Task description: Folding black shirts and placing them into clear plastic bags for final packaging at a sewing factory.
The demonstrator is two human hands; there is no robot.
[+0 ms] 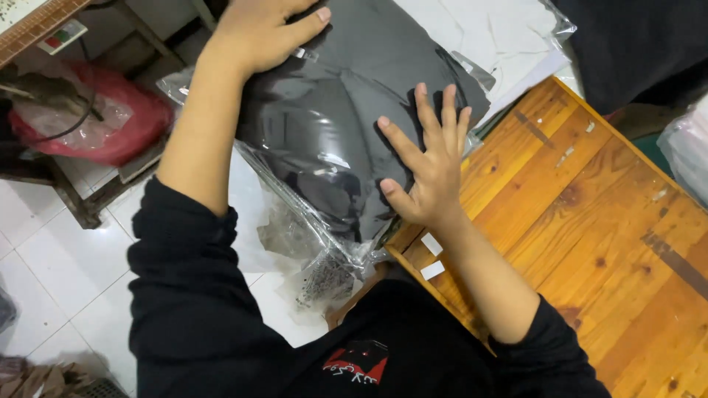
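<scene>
A black garment in a clear plastic bag (335, 125) lies across the corner of a wooden table (590, 221). My left hand (265, 29) presses flat on the bag's far end, fingers together. Spread wide, my right hand (428, 166) rests palm-down on the bag's near right edge, close to the table corner. The bag's open, crinkled end (324, 276) hangs off the table toward the floor. Neither hand grips anything.
A white sheet in plastic (494, 37) lies beyond the bag. A red plastic bag (110, 118) sits on a low shelf at left. Two white tape strips (431, 256) stick to the table edge. White floor tiles (59, 273) lie below. Another clear bag (689, 147) shows at far right.
</scene>
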